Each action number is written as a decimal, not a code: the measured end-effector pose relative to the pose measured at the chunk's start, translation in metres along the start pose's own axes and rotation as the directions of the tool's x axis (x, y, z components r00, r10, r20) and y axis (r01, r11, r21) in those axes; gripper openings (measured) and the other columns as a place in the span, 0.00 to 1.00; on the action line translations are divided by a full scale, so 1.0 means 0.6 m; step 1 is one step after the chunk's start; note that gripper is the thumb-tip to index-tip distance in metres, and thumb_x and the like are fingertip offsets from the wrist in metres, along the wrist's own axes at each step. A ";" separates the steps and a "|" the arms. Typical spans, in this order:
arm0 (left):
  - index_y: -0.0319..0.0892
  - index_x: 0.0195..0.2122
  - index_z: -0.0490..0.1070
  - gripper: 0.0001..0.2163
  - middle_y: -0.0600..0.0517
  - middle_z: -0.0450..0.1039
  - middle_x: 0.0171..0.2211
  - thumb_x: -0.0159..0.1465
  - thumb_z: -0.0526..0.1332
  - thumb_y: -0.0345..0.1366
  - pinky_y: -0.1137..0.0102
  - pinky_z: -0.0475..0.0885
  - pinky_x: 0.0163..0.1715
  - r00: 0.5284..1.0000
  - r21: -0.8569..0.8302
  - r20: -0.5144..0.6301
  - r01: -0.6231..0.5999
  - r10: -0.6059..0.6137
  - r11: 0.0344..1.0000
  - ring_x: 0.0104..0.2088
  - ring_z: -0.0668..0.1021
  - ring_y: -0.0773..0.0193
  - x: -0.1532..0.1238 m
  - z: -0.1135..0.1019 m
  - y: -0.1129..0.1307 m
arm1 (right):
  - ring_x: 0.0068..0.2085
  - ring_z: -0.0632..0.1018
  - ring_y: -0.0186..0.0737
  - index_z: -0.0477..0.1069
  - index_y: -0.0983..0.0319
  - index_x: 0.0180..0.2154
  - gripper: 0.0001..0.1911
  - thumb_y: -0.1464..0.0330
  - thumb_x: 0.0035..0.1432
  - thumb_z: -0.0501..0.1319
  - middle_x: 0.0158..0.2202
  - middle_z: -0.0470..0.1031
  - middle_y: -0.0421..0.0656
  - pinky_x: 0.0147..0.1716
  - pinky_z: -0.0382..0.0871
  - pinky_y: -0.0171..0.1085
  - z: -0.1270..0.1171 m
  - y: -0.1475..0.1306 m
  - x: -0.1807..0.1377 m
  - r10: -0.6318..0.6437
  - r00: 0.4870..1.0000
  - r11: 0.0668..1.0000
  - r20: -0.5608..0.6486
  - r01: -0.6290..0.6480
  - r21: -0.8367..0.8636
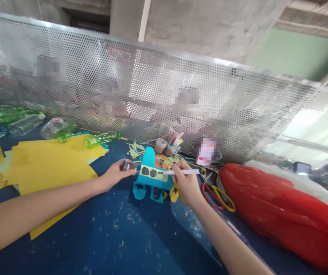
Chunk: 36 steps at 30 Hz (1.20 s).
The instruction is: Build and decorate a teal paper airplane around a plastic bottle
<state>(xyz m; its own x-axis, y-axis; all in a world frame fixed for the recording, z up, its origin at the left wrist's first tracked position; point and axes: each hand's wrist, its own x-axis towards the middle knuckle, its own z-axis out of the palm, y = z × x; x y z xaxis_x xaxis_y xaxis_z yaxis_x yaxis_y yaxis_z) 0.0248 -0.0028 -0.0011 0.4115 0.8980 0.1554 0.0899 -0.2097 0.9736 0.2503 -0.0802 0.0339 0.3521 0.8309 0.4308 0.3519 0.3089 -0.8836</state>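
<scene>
A blue paper-covered bottle craft (152, 176) shaped like a small plane lies on the dark blue table (118, 233). It has a pale strip with dark round windows, black stars and a blue tail fin. My left hand (117, 173) is closed on the bottle's left end. My right hand (185, 179) grips a white marker pen (181, 172) whose tip touches the pale window strip.
Yellow paper sheets (49, 166) lie at the left, with several empty plastic bottles (26, 123) behind them. Scissors with yellow and red handles (218, 193) lie right of my hand beside a red plastic bag (278, 214). A perforated metal screen (164, 91) backs the table. Paper scraps and cups (164, 146) clutter the back.
</scene>
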 end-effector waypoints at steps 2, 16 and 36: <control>0.42 0.39 0.69 0.19 0.50 0.74 0.38 0.49 0.64 0.47 0.63 0.67 0.46 1.000 -0.001 -0.003 -0.002 0.002 1.000 0.42 0.75 0.56 0.000 0.000 0.000 | 0.17 0.59 0.30 0.56 0.58 0.19 0.16 0.65 0.54 0.59 0.12 0.59 0.33 0.18 0.53 0.31 0.000 -0.001 0.000 -0.001 1.000 1.000 0.005 0.001 -0.001; 0.42 0.40 0.69 0.19 0.49 0.75 0.39 0.51 0.65 0.46 0.62 0.67 0.46 1.000 0.022 0.011 0.003 -0.004 1.000 0.42 0.75 0.55 -0.001 -0.002 0.001 | 0.17 0.58 0.31 0.55 0.57 0.18 0.17 0.65 0.54 0.59 0.12 0.58 0.33 0.18 0.52 0.32 0.000 -0.005 -0.002 -0.007 1.000 1.000 0.005 0.007 -0.019; 0.42 0.40 0.69 0.19 0.49 0.74 0.39 0.51 0.64 0.47 0.62 0.66 0.46 1.000 0.024 0.005 0.002 -0.002 1.000 0.42 0.75 0.55 -0.002 -0.001 0.002 | 0.17 0.58 0.31 0.54 0.57 0.18 0.17 0.66 0.53 0.58 0.12 0.57 0.32 0.19 0.51 0.32 -0.003 -0.006 0.001 -0.012 1.000 0.998 -0.010 0.011 -0.059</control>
<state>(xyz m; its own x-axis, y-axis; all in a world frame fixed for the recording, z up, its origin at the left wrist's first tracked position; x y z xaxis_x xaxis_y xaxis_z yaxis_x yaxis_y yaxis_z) 0.0237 -0.0038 0.0000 0.4162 0.8964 0.1523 0.1121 -0.2168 0.9698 0.2509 -0.0820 0.0377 0.3570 0.8224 0.4430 0.4064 0.2903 -0.8663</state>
